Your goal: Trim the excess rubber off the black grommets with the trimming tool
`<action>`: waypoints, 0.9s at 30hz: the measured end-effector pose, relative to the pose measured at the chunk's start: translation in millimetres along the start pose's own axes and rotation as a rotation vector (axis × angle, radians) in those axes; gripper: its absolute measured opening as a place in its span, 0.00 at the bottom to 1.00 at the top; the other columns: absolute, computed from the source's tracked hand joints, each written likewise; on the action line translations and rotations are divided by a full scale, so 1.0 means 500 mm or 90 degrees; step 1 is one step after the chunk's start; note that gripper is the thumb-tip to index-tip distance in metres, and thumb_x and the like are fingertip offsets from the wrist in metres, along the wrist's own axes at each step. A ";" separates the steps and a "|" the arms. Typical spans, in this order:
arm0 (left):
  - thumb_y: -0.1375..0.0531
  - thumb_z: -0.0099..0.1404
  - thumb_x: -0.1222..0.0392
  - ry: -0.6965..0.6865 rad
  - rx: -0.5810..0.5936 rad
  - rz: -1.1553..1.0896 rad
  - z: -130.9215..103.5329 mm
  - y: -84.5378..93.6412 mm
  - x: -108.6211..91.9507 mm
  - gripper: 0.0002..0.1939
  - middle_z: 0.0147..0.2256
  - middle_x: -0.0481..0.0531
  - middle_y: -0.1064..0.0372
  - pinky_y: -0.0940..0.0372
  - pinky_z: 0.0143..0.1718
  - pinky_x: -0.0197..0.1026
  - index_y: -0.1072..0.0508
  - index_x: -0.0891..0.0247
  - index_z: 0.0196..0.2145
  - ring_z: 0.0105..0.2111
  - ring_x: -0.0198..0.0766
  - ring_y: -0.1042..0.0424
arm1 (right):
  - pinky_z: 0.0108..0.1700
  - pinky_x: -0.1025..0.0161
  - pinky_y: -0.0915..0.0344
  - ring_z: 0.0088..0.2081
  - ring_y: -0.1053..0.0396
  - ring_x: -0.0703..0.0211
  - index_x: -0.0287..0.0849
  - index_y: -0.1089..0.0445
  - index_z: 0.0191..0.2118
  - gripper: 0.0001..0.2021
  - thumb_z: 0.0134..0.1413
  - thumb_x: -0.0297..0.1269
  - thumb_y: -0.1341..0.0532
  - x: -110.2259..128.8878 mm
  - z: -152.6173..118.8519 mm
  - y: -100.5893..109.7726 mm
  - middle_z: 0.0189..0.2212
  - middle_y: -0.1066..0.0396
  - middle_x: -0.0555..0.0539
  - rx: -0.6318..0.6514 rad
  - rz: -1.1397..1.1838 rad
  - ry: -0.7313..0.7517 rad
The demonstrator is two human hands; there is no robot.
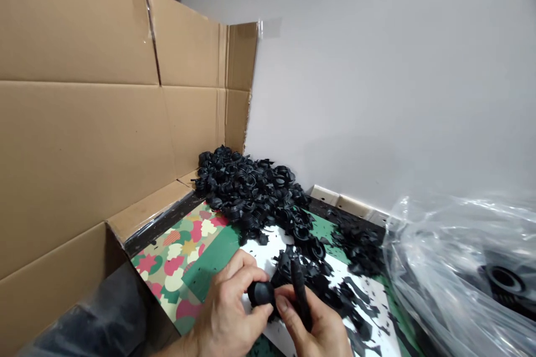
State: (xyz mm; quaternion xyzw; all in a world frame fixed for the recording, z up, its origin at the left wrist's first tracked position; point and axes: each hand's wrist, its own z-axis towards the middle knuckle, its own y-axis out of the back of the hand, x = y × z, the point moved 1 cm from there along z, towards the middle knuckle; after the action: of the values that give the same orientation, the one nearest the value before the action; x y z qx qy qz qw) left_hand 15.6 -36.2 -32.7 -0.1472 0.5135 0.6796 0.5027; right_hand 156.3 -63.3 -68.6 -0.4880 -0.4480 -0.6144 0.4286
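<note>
Black, rounded and smooth-faced, the small piece (pixel 262 293) sits low in the view, pinched between the thumb and forefinger of the left hand (pixel 228 307) — a narrow grip, thumb on the near side, forefinger over the far side. Right across from it comes the right hand (pixel 320 326), fingers curled closed around a dark, slim tool (pixel 300 290), thumb and fingertips bunched at the piece's right edge; whether they touch it or stop just beside it, I can't tell.

And here's the relation that counts: the piece lies between the two hands, directly left of the right fingertips, with the left hand the one that has it. The tool's long axis runs away from the body, leaning a little left at its far end, so it stands across the line joining the hands — just to the right of the piece, not pointing at it. No working edge can be made out.

Below and beyond, a white sheet (pixel 262 251) carries dark scraps (pixel 324 287), a great heap of black curled pieces (pixel 251 187) rises behind toward the cardboard (pixel 188 122), and clear plastic (pixel 444 245) bulges off to the right.
</note>
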 end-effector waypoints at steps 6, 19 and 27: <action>0.46 0.50 0.78 -0.095 0.003 0.101 -0.006 -0.003 -0.001 0.17 0.33 0.51 0.37 0.35 0.30 0.39 0.31 0.63 0.36 0.31 0.39 0.31 | 0.30 0.66 0.42 0.25 0.35 0.59 0.42 0.32 0.27 0.13 0.56 0.45 0.45 -0.019 -0.002 -0.002 0.22 0.33 0.51 -0.001 -0.083 0.118; 0.47 0.53 0.78 -0.190 0.013 0.133 -0.011 -0.010 -0.003 0.16 0.33 0.55 0.34 0.34 0.30 0.39 0.30 0.64 0.37 0.32 0.42 0.31 | 0.26 0.63 0.46 0.20 0.43 0.59 0.48 0.44 0.25 0.09 0.54 0.37 0.54 -0.003 -0.008 -0.019 0.19 0.46 0.55 -0.061 -0.290 0.155; 0.40 0.48 0.75 0.037 -0.007 -0.075 0.001 0.007 -0.002 0.12 0.30 0.48 0.37 0.39 0.25 0.33 0.29 0.62 0.30 0.27 0.35 0.35 | 0.28 0.63 0.45 0.23 0.40 0.58 0.44 0.37 0.24 0.13 0.50 0.46 0.48 0.018 0.012 0.016 0.19 0.37 0.52 -0.074 -0.153 -0.028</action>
State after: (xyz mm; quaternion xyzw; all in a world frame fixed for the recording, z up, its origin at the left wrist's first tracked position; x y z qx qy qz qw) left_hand 13.3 -36.4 -29.7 -0.1995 0.5143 0.6473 0.5261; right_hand 164.2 -60.0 -57.9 -0.4684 -0.4763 -0.6750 0.3131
